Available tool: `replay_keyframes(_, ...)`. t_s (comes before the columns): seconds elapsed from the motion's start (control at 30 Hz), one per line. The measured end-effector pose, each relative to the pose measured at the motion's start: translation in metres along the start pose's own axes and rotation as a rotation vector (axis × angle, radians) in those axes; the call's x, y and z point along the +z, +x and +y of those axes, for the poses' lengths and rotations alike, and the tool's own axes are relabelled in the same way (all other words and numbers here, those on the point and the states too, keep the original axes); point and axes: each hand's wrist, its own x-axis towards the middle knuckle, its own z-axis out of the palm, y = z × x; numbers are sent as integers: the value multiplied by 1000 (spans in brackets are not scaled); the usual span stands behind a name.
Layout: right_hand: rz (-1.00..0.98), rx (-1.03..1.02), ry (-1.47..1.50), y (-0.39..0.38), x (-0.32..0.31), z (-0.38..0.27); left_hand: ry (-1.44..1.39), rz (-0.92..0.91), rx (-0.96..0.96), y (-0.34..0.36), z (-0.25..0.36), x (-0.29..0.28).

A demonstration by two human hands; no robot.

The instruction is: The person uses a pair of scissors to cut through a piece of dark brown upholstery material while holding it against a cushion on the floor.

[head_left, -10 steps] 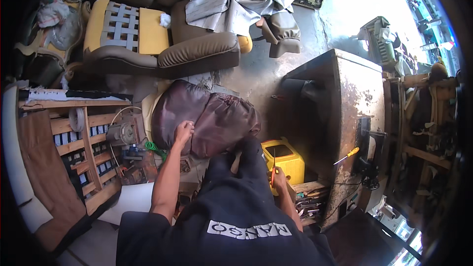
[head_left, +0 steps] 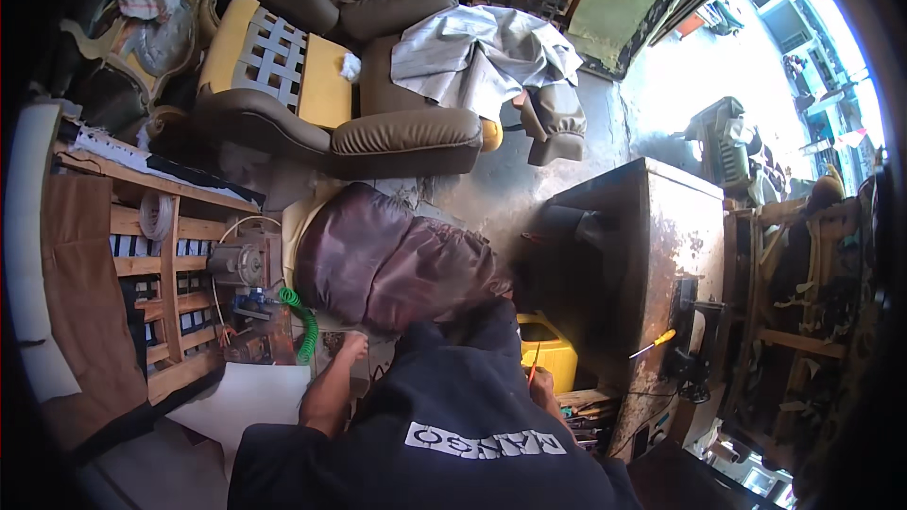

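Shirt [head_left: 416,406], dark with pale lettering, filling the bottom of the view, a bare arm on either side. Right hand [head_left: 542,383] wrapped around a slim orange tool [head_left: 535,359], tip pointing away from the body; exact kind too small to tell. Probably light and stiff, best gripped low on the handle, clear of the tip. Left hand [head_left: 354,347] with fingers curled in, blurred; impossible to tell whether empty or pinching something small.

Just beyond the left hand, in front of the knees: maroon cushion [head_left: 364,246], large, glossy and wrinkled, with a gathered right end; contact with the left hand unclear. Likely soft and bulky, rather slippery on the smooth faces; better held by the gathered folds or from underneath at both ends.

Beside the right hand, a yellow plastic bin [head_left: 561,361]. To the left, a coiled green hose [head_left: 308,326] near a grey motor [head_left: 238,264]. Farther right, a counter [head_left: 675,217] with worn, patchy paint, bearing a yellow-handled screwdriver [head_left: 662,338]. Farthest ahead, a brown sofa [head_left: 406,156], partly stripped to webbing, pale cloth [head_left: 491,52] draped across.
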Motion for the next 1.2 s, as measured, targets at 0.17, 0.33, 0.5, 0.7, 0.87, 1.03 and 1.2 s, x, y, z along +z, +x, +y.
replay_keyframes(0.17, 62, -107, -75, -18, -10, -124, 95, 15, -68, -10, -38, 47)
replay_keyframes(0.33, -215, -234, -205, 69, -56, -173, -33, 18, 123, -20, -4, 148)
replay_keyframes(0.5, -277, -436, -529, 130, -32, -254, -19, 175, 532, 13, 2, 196)
replay_keyframes(0.7, -126, -790, -989, 200, -61, -330, 15, 357, 546, -1, 49, 279)
replay_keyframes(0.87, -437, -540, -1061, 189, -85, -394, 489, 587, 106, -63, 55, 363)
replay_keyframes(1.03, -499, -661, -1207, 241, -138, -415, 647, 232, 111, -95, 49, 429)
replay_keyframes(1.2, -1152, -670, -779, 245, -173, -459, -47, -143, 583, -176, 30, 456)
